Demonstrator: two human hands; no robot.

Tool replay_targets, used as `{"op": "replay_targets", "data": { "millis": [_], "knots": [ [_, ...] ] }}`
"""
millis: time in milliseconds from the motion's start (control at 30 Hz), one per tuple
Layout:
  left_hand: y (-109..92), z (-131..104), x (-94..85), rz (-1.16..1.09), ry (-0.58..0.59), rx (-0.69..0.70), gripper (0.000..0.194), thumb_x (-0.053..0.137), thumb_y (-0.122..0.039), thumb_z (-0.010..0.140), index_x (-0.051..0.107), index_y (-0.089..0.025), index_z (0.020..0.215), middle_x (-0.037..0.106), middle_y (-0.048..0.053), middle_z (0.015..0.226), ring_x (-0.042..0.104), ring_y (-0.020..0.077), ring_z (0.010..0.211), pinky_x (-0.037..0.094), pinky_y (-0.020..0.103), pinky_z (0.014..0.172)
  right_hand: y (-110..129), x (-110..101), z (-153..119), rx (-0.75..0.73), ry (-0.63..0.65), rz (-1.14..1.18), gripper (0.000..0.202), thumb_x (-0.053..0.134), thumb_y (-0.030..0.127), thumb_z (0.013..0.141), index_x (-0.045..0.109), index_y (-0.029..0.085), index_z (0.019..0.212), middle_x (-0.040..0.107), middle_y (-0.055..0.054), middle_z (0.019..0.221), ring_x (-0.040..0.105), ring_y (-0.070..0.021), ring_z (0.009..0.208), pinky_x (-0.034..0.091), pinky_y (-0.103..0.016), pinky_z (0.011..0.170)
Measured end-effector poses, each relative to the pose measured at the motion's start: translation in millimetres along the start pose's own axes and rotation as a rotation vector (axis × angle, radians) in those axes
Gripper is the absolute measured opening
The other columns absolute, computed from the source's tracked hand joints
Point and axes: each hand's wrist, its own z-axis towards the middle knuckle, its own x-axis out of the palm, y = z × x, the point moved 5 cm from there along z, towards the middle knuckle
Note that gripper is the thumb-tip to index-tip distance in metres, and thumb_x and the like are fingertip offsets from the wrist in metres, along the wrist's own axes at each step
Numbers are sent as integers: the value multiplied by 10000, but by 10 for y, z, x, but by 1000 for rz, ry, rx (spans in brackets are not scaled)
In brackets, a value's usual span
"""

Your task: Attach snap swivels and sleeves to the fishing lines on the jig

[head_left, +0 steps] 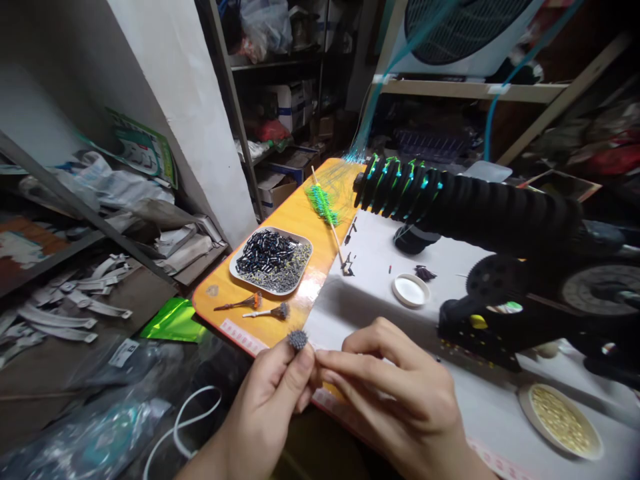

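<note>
My left hand (280,383) is closed around a small round bundle of grey-tipped stalks (298,340), its dark knobbly head poking up above the thumb. Close against it, my right hand (400,373) pinches thumb and forefinger together just below the bundle; whatever is between those fingertips is too small or hidden to make out. Just beyond my hands, two similar bundles lie on the orange table: one with an orange wrap (256,301), one with a grey head and white stem (283,311). Behind them a white tray (310,257) holds shiny black tubes and small grey pieces.
A black machine (480,207) with a ridged roller, strung with green and blue threads, fills the right side. A stick with green bristles (323,203) lies farther back. A small white dish (410,291) and a bowl of gold bits (560,419) sit on the white sheet.
</note>
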Motion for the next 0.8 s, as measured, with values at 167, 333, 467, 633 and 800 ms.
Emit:
{"op": "replay_targets", "data": {
  "millis": [167, 333, 467, 633, 800],
  "knots": [
    [-201, 8, -188, 366, -212, 370, 374, 436, -353, 1032, 524, -198, 704, 469, -17, 648, 459, 130, 605, 352, 278, 588, 15, 28, -14, 31, -34, -53, 100, 636, 73, 858, 695, 151, 837, 623, -50, 758, 598, -123, 651, 479, -217, 554],
    [-349, 3, -499, 260, -476, 519, 254, 451, -328, 1026, 596, -215, 850, 436, -49, 598, 412, 123, 529, 329, 264, 514, -6, 14, -6, 30, -45, -61, 151, 604, 38, 890, 665, 167, 939, 639, -42, 831, 627, -101, 708, 495, -188, 622],
    [-244, 35, -391, 134, -353, 280, 226, 521, -410, 991, 614, -205, 1007, 408, -68, 580, 391, 111, 524, 329, 236, 508, -51, 3, 12, 121, -55, 46, 132, 555, 71, 905, 583, 188, 850, 580, -2, 752, 537, -91, 603, 436, -208, 525],
    [-63, 71, -35, -142, -6, -42, 336, 543, -499, 964, 595, -172, 908, 479, -50, 632, 302, 54, 479, 216, 208, 449, -145, 7, -27, 255, -29, 165, 118, 636, 150, 909, 606, 211, 813, 551, 22, 732, 505, -90, 608, 399, -201, 506],
    [-9, 50, 103, -185, 96, -109, 382, 516, -512, 975, 566, -168, 818, 439, -50, 671, 357, 48, 501, 253, 211, 468, -172, -23, -44, 294, -73, 195, 98, 668, 183, 909, 737, 249, 889, 546, 14, 726, 535, -102, 624, 422, -201, 512]
  ]
}}
